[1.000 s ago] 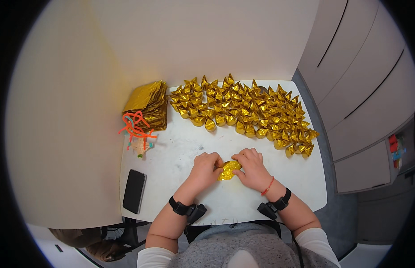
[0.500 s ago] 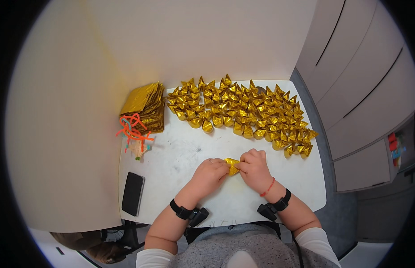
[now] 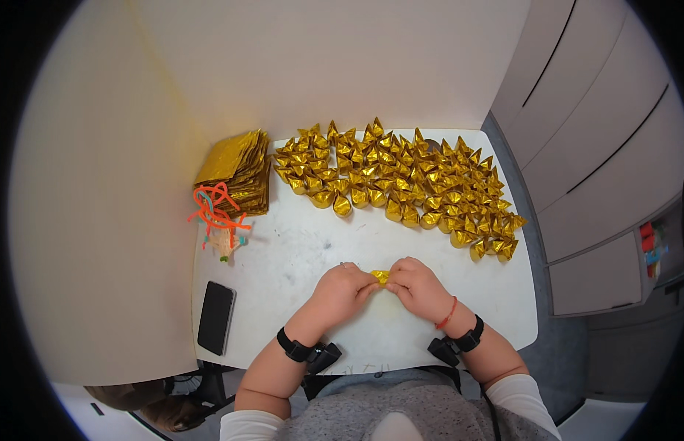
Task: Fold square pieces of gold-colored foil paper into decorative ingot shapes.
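Between my two hands, low over the near middle of the white table (image 3: pixel 283 294), is a small piece of folded gold foil paper (image 3: pixel 380 277). My left hand (image 3: pixel 342 291) pinches its left end between thumb and fingers. At its right end, my right hand (image 3: pixel 419 287) grips it the same way. Fingers hide both ends, so only a short shiny middle strip shows. Beyond my hands, many finished gold paper ingots (image 3: pixel 386 176) with pointed tips stand packed in rows along the table's far side.
A stack of flat gold foil sheets (image 3: pixel 228 165) lies at the far left. Orange and teal fuzzy wire stems (image 3: pixel 221 209) rest against it. Nearer to me on the left is a black phone (image 3: pixel 217 317). Pale walls border the table's left and back; grey cabinets (image 3: pixel 592 147) stand right.
The foil piece now shows as a narrower strip between my fingers. My right hand has turned and dropped slightly, its fingers closing lower on the paper.
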### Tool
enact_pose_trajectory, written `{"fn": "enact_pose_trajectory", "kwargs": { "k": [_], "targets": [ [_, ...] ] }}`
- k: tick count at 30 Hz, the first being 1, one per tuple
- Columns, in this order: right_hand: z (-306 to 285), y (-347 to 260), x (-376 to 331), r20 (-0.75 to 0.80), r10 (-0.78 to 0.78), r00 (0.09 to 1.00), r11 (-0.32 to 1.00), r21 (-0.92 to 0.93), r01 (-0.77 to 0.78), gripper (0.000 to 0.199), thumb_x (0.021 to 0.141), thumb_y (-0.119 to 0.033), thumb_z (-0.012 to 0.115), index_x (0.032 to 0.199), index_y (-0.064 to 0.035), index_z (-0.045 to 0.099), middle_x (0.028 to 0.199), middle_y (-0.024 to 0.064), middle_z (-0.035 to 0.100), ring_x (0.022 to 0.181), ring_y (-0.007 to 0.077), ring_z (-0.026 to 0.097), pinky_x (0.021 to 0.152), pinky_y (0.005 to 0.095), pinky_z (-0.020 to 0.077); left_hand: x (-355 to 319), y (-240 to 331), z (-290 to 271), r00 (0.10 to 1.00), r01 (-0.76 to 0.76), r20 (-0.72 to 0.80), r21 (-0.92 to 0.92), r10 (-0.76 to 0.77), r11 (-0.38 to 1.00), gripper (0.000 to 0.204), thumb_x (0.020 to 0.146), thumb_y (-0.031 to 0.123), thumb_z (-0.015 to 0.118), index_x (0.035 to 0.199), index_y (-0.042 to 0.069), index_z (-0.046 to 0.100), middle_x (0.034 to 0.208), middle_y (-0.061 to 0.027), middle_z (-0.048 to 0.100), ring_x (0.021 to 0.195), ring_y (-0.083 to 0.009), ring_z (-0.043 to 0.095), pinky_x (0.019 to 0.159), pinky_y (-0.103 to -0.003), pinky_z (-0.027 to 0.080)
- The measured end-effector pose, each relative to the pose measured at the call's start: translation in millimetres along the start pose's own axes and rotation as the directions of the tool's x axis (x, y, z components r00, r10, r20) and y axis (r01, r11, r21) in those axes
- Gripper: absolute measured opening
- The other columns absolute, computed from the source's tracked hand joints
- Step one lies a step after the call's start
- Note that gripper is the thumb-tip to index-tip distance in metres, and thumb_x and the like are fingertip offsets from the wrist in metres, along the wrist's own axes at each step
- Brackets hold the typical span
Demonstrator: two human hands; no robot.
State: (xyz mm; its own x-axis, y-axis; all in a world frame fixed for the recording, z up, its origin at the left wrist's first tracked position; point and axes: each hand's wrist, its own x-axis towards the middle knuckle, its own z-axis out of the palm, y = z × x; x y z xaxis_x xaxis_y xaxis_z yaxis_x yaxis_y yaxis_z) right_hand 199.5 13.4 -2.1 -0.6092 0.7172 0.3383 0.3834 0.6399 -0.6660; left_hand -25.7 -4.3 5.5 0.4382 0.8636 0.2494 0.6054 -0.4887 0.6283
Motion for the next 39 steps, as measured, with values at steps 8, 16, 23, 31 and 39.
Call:
{"fn": "enact_pose_trajectory", "kwargs": {
  "k": [8, 16, 23, 31, 39],
  "targets": [
    [11, -3, 5, -0.147, 0.297, 0.944, 0.951, 0.137, -0.278, 0.014, 0.081, -0.002, 0.074, 0.078, 0.0006, 0.061, 0.093, 0.0154, 0.06, 0.084, 0.0333, 0.06, 0.074, 0.0393, 0.0519, 4, -6, 13, 0.974, 0.183, -0.125, -0.046, -0.188, 0.982, 0.011, 0.083, 0.016, 0.08, 0.086, 0.006, 0.077, 0.078, -0.0102, 0.068, 0.077, -0.0301, 0.064, 0.073, -0.042, 0.052],
    [13, -3, 6, -0.168, 0.301, 0.939, 0.952, 0.11, -0.285, 0.015, 0.079, 0.0, 0.075, 0.077, 0.001, 0.06, 0.093, 0.0156, 0.059, 0.083, 0.0331, 0.06, 0.072, 0.0388, 0.052, 8, -8, 16, 0.971, 0.173, -0.162, -0.046, -0.178, 0.984, 0.014, 0.079, 0.016, 0.084, 0.083, 0.005, 0.076, 0.08, -0.0098, 0.068, 0.083, -0.0303, 0.064, 0.078, -0.042, 0.051],
    [13, -3, 7, -0.163, 0.295, 0.942, 0.955, 0.082, -0.285, 0.015, 0.079, 0.0, 0.075, 0.077, 0.0012, 0.06, 0.094, 0.0158, 0.058, 0.084, 0.0337, 0.061, 0.074, 0.0397, 0.0519, 10, -8, 15, 0.971, 0.182, -0.149, -0.044, -0.187, 0.982, 0.014, 0.079, 0.016, 0.084, 0.082, 0.005, 0.075, 0.08, -0.0098, 0.068, 0.082, -0.0305, 0.063, 0.079, -0.042, 0.051],
    [14, -4, 8, -0.163, 0.319, 0.934, 0.947, 0.085, -0.309, 0.015, 0.08, 0.0, 0.074, 0.077, 0.0011, 0.06, 0.093, 0.0158, 0.058, 0.085, 0.0339, 0.06, 0.076, 0.0398, 0.0519, 11, -8, 15, 0.967, 0.202, -0.146, -0.053, -0.208, 0.978, 0.014, 0.078, 0.015, 0.084, 0.081, 0.005, 0.075, 0.08, -0.0099, 0.068, 0.082, -0.0305, 0.064, 0.078, -0.042, 0.051],
    [14, -5, 8, -0.145, 0.331, 0.932, 0.944, 0.07, -0.324, 0.014, 0.08, 0.0, 0.075, 0.081, 0.0006, 0.06, 0.095, 0.0161, 0.057, 0.089, 0.0343, 0.06, 0.079, 0.0399, 0.0517, 12, -10, 15, 0.973, 0.183, -0.135, -0.045, -0.188, 0.982, 0.015, 0.077, 0.015, 0.084, 0.081, 0.005, 0.073, 0.08, -0.0087, 0.067, 0.082, -0.0301, 0.063, 0.076, -0.042, 0.05]
  ]
}}
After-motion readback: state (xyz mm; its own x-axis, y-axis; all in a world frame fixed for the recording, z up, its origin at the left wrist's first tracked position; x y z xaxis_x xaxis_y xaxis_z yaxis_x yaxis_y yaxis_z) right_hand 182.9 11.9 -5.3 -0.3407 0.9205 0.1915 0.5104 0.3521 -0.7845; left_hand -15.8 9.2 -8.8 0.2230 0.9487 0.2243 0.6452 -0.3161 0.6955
